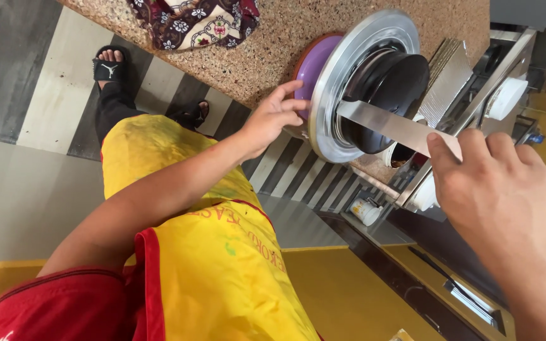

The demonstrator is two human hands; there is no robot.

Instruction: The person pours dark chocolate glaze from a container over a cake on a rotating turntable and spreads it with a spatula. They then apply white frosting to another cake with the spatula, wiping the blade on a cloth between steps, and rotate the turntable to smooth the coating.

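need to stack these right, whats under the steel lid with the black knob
A purple plate lies directly under the steel lid, only its edge showing by the left hand. The lid covers the rest, so anything on the plate is hidden.

The person wears a bright yellow apron (216, 252) edged with red piping, carrying red lettering and a few small green smudges. Beneath it shows a red garment with a short sleeve (58, 306), leaving both forearms bare. Dark trousers (112, 107) reach down to black slide sandals (110, 66) with a white mark on the strap.
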